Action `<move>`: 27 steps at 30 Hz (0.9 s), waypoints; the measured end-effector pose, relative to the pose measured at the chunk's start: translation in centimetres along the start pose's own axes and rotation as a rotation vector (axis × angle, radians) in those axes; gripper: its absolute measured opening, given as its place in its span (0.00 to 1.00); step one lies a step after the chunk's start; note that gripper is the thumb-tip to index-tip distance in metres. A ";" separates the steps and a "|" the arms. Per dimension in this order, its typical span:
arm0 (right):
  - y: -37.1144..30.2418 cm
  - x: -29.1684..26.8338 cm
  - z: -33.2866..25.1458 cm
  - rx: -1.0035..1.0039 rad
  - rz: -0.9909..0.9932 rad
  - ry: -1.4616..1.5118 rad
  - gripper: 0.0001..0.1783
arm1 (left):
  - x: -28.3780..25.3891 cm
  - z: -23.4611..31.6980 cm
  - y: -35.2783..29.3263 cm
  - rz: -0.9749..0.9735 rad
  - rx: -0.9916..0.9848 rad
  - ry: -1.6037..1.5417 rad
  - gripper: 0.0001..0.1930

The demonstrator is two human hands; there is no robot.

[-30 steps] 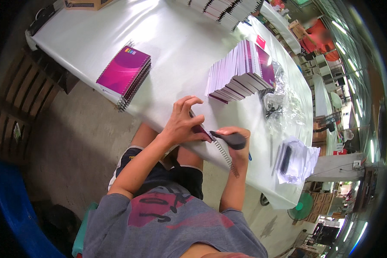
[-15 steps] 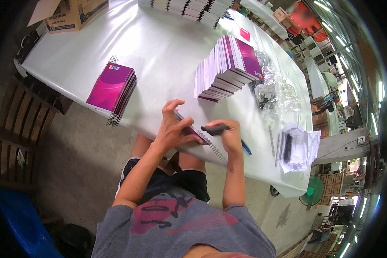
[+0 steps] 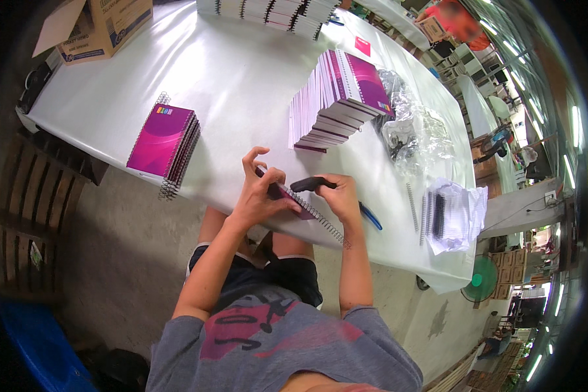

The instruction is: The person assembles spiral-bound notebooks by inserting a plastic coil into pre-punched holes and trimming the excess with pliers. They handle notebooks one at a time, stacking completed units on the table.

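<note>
My left hand [image 3: 261,197] grips a thin purple notebook [image 3: 302,210] at the table's front edge, thumb on its cover and fingers behind. A metal spiral coil [image 3: 323,221] runs along the notebook's edge, its loose end trailing toward my right wrist. My right hand [image 3: 341,197] is closed around a black curved tool [image 3: 310,183], whose tip is at the coil near my left fingers. Beside my right hand a blue curved handle [image 3: 371,216] shows; I cannot tell whether it belongs to the same tool.
At left lies a pile of spiral-bound purple notebooks [image 3: 162,140]. A tall stack of purple notebooks [image 3: 333,104] stands ahead, beside crumpled clear plastic [image 3: 411,130]. Coils on white paper [image 3: 460,215] lie right. A cardboard box [image 3: 104,29] and more bound books [image 3: 268,12] are at the far side.
The black tool's tip has shifted left along the coil, closer to my left fingers. My left hand still grips the notebook; the whole view has shifted slightly.
</note>
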State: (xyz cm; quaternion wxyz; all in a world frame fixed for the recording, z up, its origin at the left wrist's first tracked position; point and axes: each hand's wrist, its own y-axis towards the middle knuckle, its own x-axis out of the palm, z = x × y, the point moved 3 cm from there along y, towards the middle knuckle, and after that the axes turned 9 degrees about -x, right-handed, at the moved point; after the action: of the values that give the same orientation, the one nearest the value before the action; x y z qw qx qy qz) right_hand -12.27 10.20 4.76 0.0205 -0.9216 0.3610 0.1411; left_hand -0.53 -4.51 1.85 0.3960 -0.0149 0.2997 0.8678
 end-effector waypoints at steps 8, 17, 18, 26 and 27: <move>0.2 0.9 -0.5 -0.037 -0.004 0.003 0.09 | 0.3 -1.0 -0.2 -0.051 -0.085 -0.060 0.29; -0.3 1.9 -1.0 -0.056 -0.115 0.259 0.11 | 0.4 -0.9 -0.5 -0.077 -0.125 -0.086 0.28; -0.1 1.1 -1.8 -0.107 -0.102 0.279 0.11 | 0.0 -0.5 -0.3 -0.067 -0.135 -0.108 0.29; 1.4 1.0 -2.1 -0.079 -0.098 0.067 0.13 | 0.2 -1.5 0.2 -0.080 -0.090 -0.034 0.38; 1.1 1.2 -2.8 -0.089 -0.113 0.096 0.13 | 0.2 -1.8 0.0 -0.093 -0.123 -0.052 0.39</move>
State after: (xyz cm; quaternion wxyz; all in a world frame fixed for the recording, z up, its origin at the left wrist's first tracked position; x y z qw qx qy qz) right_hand -11.49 8.19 7.14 -0.0300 -0.9463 0.3021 0.1112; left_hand -1.06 -5.29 0.29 0.4418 -0.0304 0.2345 0.8654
